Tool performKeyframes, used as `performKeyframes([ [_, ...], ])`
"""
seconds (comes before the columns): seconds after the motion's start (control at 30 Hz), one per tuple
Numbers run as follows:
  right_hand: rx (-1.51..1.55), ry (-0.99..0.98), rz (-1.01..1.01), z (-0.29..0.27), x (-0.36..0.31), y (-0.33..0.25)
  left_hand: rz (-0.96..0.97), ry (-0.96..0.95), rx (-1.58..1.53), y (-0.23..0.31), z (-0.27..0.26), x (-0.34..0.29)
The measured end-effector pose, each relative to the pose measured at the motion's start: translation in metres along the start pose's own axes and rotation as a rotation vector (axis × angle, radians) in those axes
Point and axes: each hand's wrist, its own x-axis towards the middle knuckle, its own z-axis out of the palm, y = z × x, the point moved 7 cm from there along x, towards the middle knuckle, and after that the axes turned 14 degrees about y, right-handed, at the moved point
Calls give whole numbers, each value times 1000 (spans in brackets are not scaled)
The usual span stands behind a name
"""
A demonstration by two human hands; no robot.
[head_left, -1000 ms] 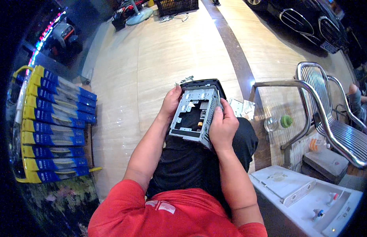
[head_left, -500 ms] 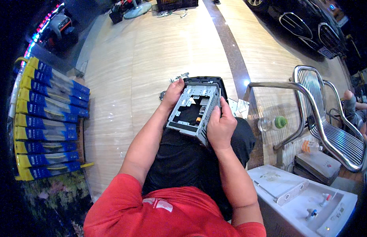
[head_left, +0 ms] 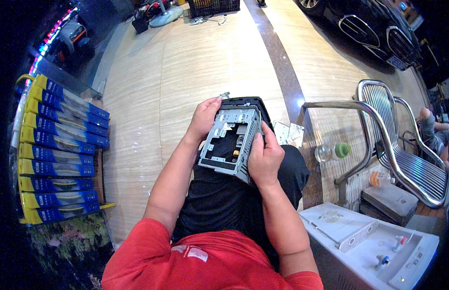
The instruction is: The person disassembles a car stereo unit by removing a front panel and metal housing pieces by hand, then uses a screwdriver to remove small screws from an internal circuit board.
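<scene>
Above my lap I hold a car stereo (head_left: 237, 116), a silvery metal box with a large opening that shows its dark inside and an orange part. A black panel (head_left: 266, 110) sits along its far end. My left hand (head_left: 205, 120) grips the far left edge, thumb on top, its other fingers hidden beneath. My right hand (head_left: 265, 158) clasps the slotted right side, thumb pointing away from me. Just beyond my left fingertips a small metal bracket (head_left: 225, 95) shows; I cannot tell whether it touches the box.
Blue and yellow boxes (head_left: 60, 162) fill a rack at left. On the right stand a steel chair (head_left: 379, 104), a green-capped bottle (head_left: 342, 150) and a white water dispenser (head_left: 340, 224). Papers (head_left: 295, 134) lie beside my knee. A dark car (head_left: 359, 31) is parked far right; another person (head_left: 429, 128) sits behind the chair.
Both hands have shifted the car stereo slightly to the left and tipped it, so more of its slotted right side shows. The grip of each hand looks much the same.
</scene>
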Motion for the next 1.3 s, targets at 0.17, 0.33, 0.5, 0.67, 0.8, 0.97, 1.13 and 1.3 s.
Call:
performKeyframes([
  [0.17,6,-25,-213,2,3,-23,-7,-13,-71,-3,9,-1],
  [0.33,-24,8,-40,-1,1,-13,-6,9,-79,-1,8,-7],
  [0.5,-69,25,-44,-4,-1,-17,-55,247,303,0,-7,-14],
  [0.67,-44,5,56,-5,-2,-12,-115,297,467,9,-15,-21],
  [0.8,-5,-12,-5,-4,-1,-9,-163,271,327,19,-8,-28],
  [0.97,-7,-68,38,-4,0,-8,-343,154,-89,23,10,-42],
  [1.13,2,-46,-5,-1,4,-11,-472,65,-168,10,12,-46],
  [1.3,3,-39,-35,0,7,-13,-524,153,-90,1,3,-36],
])
